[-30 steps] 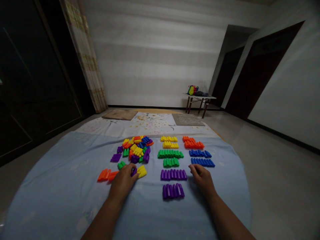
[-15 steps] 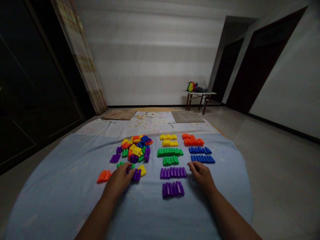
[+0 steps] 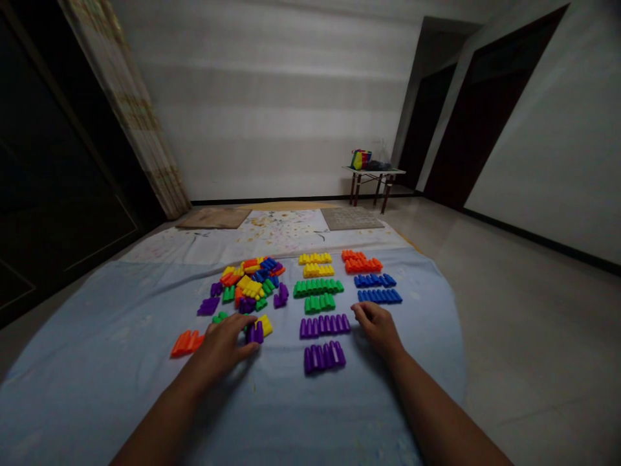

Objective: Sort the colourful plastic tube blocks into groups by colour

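My left hand (image 3: 226, 343) is spread around a short purple row of joined plastic pegs (image 3: 255, 332), thumb on the near side and index finger on the far side. Whether the fingers press on it I cannot tell. A yellow piece (image 3: 264, 324) lies against that purple row, and green pieces (image 3: 220, 317) are partly hidden behind the hand. Orange pegs (image 3: 186, 343) lie left of my wrist. My right hand (image 3: 378, 327) is closed, thumb against curled fingers, with nothing visible in it. It rests just right of a purple row (image 3: 325, 325); another purple row (image 3: 325, 356) lies nearer me.
A mixed pile of coloured pieces (image 3: 252, 285) lies beyond my left hand. Green (image 3: 318, 287), yellow (image 3: 315, 258), orange (image 3: 363, 265) and blue rows (image 3: 380, 296) lie farther back. Two flat boards (image 3: 213, 218) are at the table's far side. A small table (image 3: 373, 171) stands by the wall.
My left thumb and index finger have parted and now straddle the short purple row. My right hand keeps its place and closed shape. The whole view has shifted slightly.
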